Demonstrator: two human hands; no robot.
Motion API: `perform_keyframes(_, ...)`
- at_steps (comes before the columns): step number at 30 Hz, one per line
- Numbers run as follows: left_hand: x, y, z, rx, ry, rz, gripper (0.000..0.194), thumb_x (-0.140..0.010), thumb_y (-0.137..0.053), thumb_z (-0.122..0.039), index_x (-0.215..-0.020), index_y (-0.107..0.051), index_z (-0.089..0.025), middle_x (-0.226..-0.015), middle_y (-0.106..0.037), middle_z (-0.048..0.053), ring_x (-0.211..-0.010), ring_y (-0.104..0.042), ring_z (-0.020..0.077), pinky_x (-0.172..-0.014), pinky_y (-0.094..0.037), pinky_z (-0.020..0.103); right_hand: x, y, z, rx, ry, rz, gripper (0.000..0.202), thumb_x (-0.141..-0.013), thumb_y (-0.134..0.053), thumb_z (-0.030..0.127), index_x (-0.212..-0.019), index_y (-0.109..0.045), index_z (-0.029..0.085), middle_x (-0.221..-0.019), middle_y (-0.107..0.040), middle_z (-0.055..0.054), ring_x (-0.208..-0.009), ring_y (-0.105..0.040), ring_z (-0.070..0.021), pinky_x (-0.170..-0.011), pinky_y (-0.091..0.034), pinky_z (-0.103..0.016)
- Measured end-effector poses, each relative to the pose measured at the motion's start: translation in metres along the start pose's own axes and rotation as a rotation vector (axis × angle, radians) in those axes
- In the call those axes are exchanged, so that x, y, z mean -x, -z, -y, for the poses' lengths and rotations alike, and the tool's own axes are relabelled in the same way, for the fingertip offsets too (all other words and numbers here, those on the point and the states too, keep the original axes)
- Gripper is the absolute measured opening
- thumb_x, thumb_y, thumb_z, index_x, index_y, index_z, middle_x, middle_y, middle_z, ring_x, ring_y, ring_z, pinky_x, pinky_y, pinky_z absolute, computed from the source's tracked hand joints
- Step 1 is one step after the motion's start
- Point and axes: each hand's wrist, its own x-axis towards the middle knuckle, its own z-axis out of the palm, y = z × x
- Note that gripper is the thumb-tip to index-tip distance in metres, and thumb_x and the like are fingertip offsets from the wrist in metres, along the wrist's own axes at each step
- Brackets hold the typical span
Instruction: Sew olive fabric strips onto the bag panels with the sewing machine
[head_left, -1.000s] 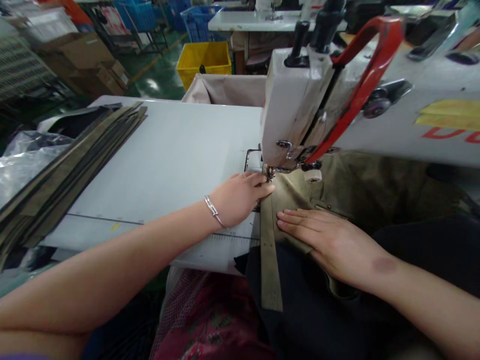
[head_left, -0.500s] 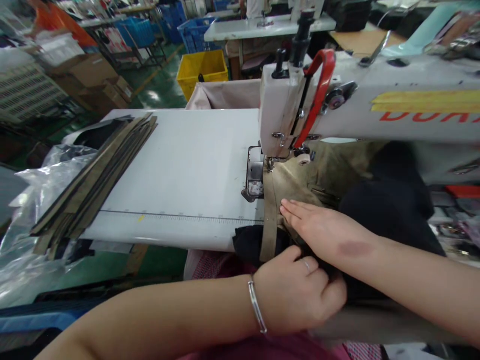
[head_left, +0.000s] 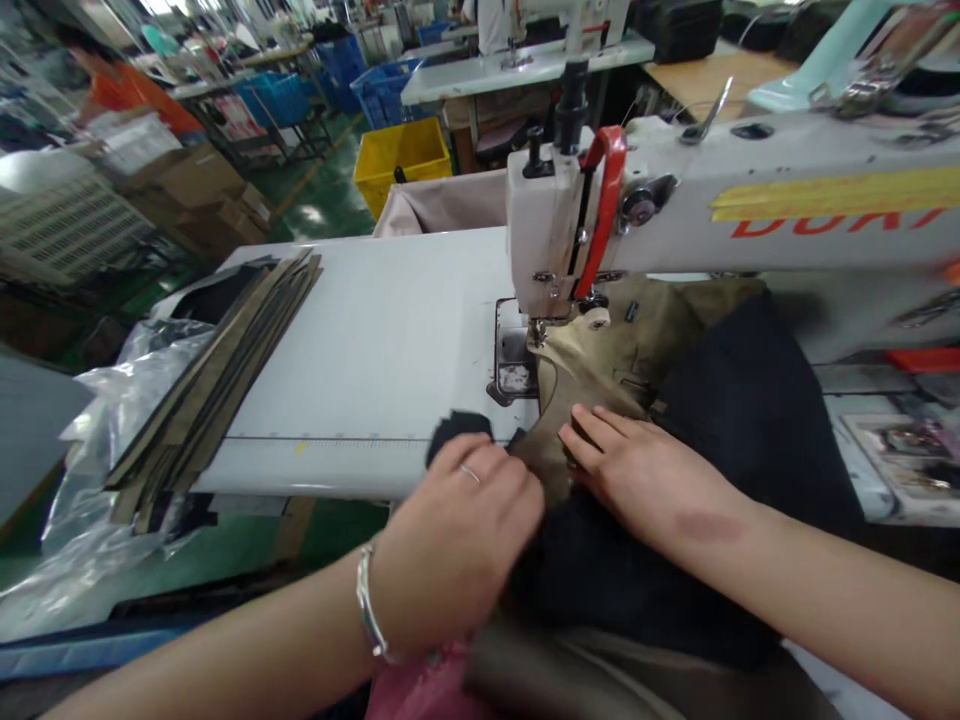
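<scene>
The olive cloth [head_left: 592, 372] lay beneath the needle of the sewing machine [head_left: 536, 235], seemingly partway through stitching, with a length on the near side apparently left to feed. The left hand [head_left: 465, 530] curled its fingers around that near end, tips hidden; the right hand [head_left: 652, 470] lay flat, fingers slightly spread. Strips [head_left: 225, 370] lay piled across the desk [head_left: 390, 330].

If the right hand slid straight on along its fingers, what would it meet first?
The right hand already rests on the olive cloth; past the cloth's edge, the first thing in line looks to be the metal plate set in the white bed, though depth is hard to judge.
</scene>
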Motion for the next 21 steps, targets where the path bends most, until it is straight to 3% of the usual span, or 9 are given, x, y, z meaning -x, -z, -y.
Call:
perform_keyframes(3,-0.002,-0.033,-0.036,0.065,-0.328,-0.145,0.034,-0.096,-0.044,-0.025,-0.127,-0.055,-0.025,-0.132,-0.059,0.005,-0.12,-0.052,0.0193,-0.104,-0.043,0.038,-0.011,0.021,0.007,0.012,0.068,0.046,0.032,-0.084,-0.05,0.007,-0.111,-0.068,0.01,-0.116,-0.065,-0.019,-0.099,-0.064,-0.0256,-0.082,-0.053,-0.036)
perform_keyframes(6,-0.008,-0.071,-0.043,0.038,-0.339,-0.119,0.04,-0.096,-0.044,-0.024,-0.136,-0.048,-0.021,-0.129,-0.061,0.007,-0.114,-0.057,0.0187,-0.096,-0.048,0.036,-0.023,0.037,0.018,0.01,0.049,0.087,0.023,-0.082,-0.049,0.004,-0.084,-0.071,0.012,-0.087,-0.067,-0.016,-0.077,-0.064,-0.0213,-0.064,-0.052,-0.029)
perform_keyframes(9,-0.009,-0.084,-0.027,0.023,-0.351,0.028,0.023,-0.09,-0.051,-0.015,-0.11,-0.063,-0.014,-0.092,-0.071,0.006,-0.088,-0.063,0.0188,-0.083,-0.05,0.035,-0.023,0.039,0.029,0.035,0.004,0.09,0.026,-0.079,-0.048,0.0,-0.084,-0.071,0.009,-0.088,-0.066,-0.018,-0.074,-0.064,-0.0238,-0.053,-0.051,-0.029)
perform_keyframes(11,-0.003,-0.069,-0.006,0.036,-0.358,0.137,0.009,-0.086,-0.057,-0.014,-0.083,-0.065,-0.017,-0.07,-0.067,0.003,-0.074,-0.061,0.019,-0.076,-0.048,0.036,-0.017,0.034,0.031,0.076,0.029,0.089,0.034,-0.077,-0.046,-0.004,-0.098,-0.071,0.003,-0.102,-0.066,-0.024,-0.081,-0.065,-0.0263,-0.056,-0.053,-0.031)
perform_keyframes(12,0.001,-0.055,0.006,0.041,-0.341,0.192,0.011,-0.085,-0.059,-0.016,-0.076,-0.062,-0.018,-0.065,-0.064,0.002,-0.07,-0.059,0.0191,-0.073,-0.047,0.037,-0.014,0.031,0.031,0.093,0.045,0.088,0.039,-0.076,-0.045,-0.005,-0.106,-0.068,0.0,-0.11,-0.065,-0.027,-0.084,-0.066,-0.0269,-0.059,-0.054,-0.032)
perform_keyframes(15,0.013,-0.007,0.045,-0.062,-0.162,0.269,0.011,-0.087,-0.059,-0.018,-0.077,-0.062,-0.02,-0.068,-0.065,0.003,-0.076,-0.059,0.0215,-0.076,-0.043,0.039,-0.005,0.025,0.029,0.086,0.033,0.068,0.046,-0.075,-0.045,-0.007,-0.118,-0.062,-0.004,-0.116,-0.063,-0.029,-0.088,-0.066,-0.027,-0.066,-0.056,-0.034)
perform_keyframes(17,0.015,0.014,0.066,-0.102,-0.058,0.318,0.014,-0.086,-0.055,-0.013,-0.077,-0.063,-0.02,-0.074,-0.067,0.004,-0.082,-0.061,0.0221,-0.086,-0.042,0.042,0.0,0.023,0.027,0.062,0.023,0.031,0.039,-0.077,-0.046,-0.004,-0.111,-0.066,0.001,-0.107,-0.066,-0.024,-0.084,-0.066,-0.0262,-0.064,-0.056,-0.034)
perform_keyframes(19,0.01,0.021,0.076,-0.061,0.033,0.368,0.017,-0.08,-0.054,-0.006,-0.078,-0.063,-0.019,-0.074,-0.068,0.004,-0.081,-0.063,0.0216,-0.089,-0.043,0.041,0.003,0.022,0.024,0.046,0.055,-0.032,0.03,-0.079,-0.048,-0.002,-0.099,-0.07,0.006,-0.102,-0.067,-0.019,-0.083,-0.064,-0.0253,-0.064,-0.056,-0.034)
perform_keyframes(21,0.001,0.017,0.075,0.016,0.159,0.395,0.018,-0.077,-0.052,-0.007,-0.085,-0.064,-0.019,-0.071,-0.067,0.003,-0.074,-0.065,0.0209,-0.078,-0.048,0.036,0.007,0.019,0.022,0.025,0.088,-0.103,0.026,-0.081,-0.049,0.0,-0.093,-0.07,0.01,-0.105,-0.065,-0.016,-0.087,-0.062,-0.0246,-0.068,-0.055,-0.034)
